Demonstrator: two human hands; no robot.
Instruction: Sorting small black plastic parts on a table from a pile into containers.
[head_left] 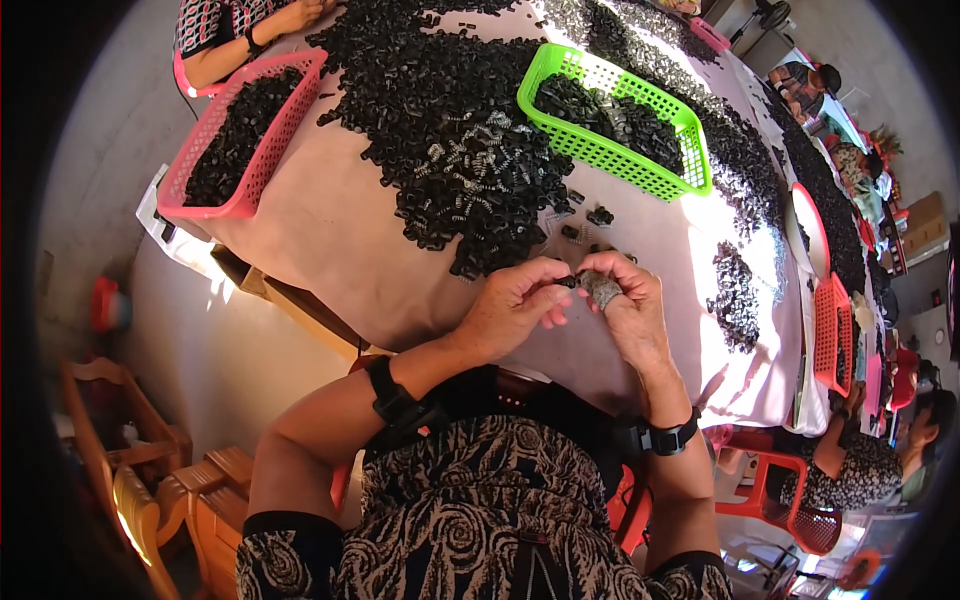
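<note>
Fingers first: the left hand [515, 305] has its fingertips pinched nearly closed on a small black part [567, 283], and the right hand [625, 305] meets it from the 3 o'clock side, thumb and forefinger curled in on the same bit. There's a grey wrap [603, 289] around one right finger, my guess is padding against all that pressing. So from where I'm watching, both hands are closed on that one little piece, held just above the table edge, close to the body where it's easy to see.

Straight up at 12 o'clock from the hands sits the big heap of black parts [450, 140] with some silvery springs [470, 160] mixed in, near enough to grab from without stretching. A few loose pieces [590, 222] lie between the heap and the hands. Green basket [690, 135] at about 1 o'clock, partly filled with the same black stuff. Pink basket [290, 100] off at 10 o'clock, also loaded. All of it sits on a pale tablecloth [350, 250]. Another person's hand [300, 15] works at the far end, roughly 11 o'clock.
</note>
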